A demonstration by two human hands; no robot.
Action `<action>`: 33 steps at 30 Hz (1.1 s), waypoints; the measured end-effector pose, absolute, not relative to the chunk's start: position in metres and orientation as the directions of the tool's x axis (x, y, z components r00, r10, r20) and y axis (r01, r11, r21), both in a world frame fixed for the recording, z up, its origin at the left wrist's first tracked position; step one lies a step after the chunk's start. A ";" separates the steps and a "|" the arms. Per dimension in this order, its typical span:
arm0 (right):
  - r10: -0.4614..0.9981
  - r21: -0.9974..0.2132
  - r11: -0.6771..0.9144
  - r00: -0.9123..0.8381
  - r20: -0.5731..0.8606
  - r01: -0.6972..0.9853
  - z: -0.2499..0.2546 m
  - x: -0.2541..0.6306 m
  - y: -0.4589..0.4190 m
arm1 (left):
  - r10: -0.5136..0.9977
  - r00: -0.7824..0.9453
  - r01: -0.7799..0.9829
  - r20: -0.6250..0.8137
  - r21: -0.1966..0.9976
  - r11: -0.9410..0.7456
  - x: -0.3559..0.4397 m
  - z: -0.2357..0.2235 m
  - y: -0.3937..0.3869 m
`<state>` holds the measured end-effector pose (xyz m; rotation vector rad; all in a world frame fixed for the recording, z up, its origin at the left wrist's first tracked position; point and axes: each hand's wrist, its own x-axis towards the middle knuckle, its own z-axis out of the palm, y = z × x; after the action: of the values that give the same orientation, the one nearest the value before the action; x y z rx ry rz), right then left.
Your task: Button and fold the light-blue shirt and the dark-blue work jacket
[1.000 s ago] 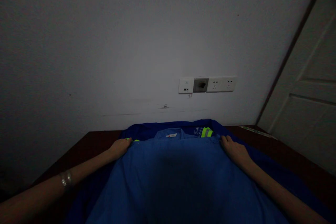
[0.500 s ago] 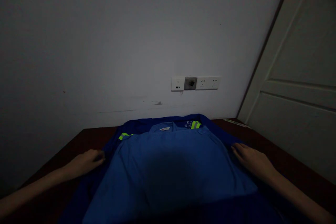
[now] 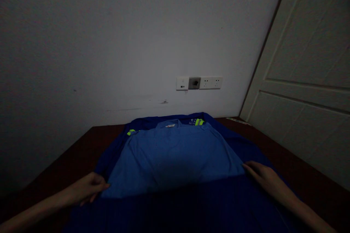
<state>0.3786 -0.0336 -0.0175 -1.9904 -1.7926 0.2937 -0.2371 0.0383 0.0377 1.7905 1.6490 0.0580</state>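
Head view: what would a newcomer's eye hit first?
Probably the light blue garment, centre, over a darker blue one, with the left hand and right hand at its lower corners. Then the neon strips either side of its collar, and the sockets on the wall above.

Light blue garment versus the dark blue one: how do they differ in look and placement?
The light blue garment lies on top; the dark blue garment spreads wider beneath it. The light blue garment shows a white label at its collar; the dark blue garment shows yellow-green bands. Both are blue and lie spread out.
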 end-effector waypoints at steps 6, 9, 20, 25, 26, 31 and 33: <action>0.975 -0.516 -0.058 0.161 0.156 0.855 -0.021 0.381 -0.030 | 0.886 0.134 0.852 -0.444 0.508 0.125 -0.238 0.021 0.037; 0.976 -0.504 -0.049 0.149 0.161 0.862 -0.023 0.381 -0.031 | 0.893 0.112 0.845 -0.435 0.515 0.145 -0.243 0.016 0.039; 0.972 -0.422 -0.074 0.160 0.173 0.904 -0.019 0.383 -0.034 | 0.910 0.134 0.830 -0.393 0.546 0.113 -0.246 0.020 0.026; 0.976 -0.433 -0.109 0.180 0.125 0.895 -0.023 0.396 -0.038 | 0.909 0.127 0.839 -0.398 0.531 0.115 -0.253 0.024 0.025; 0.976 -0.435 -0.116 0.183 0.116 0.893 -0.024 0.398 -0.039 | 0.909 0.123 0.842 -0.399 0.526 0.117 -0.253 0.024 0.025; 0.991 -0.436 -0.120 0.137 0.008 0.892 -0.022 0.410 -0.035 | 0.878 0.135 0.873 -0.459 0.473 0.114 -0.256 0.027 0.023; 0.994 -0.455 -0.096 0.112 0.008 0.885 -0.018 0.413 -0.030 | 0.869 0.142 0.874 -0.475 0.472 0.115 -0.255 0.031 0.023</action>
<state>0.4129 -0.0305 -0.0181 -2.0495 -1.8357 0.4341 -0.2550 0.0232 0.0309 1.7158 1.6902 -0.0096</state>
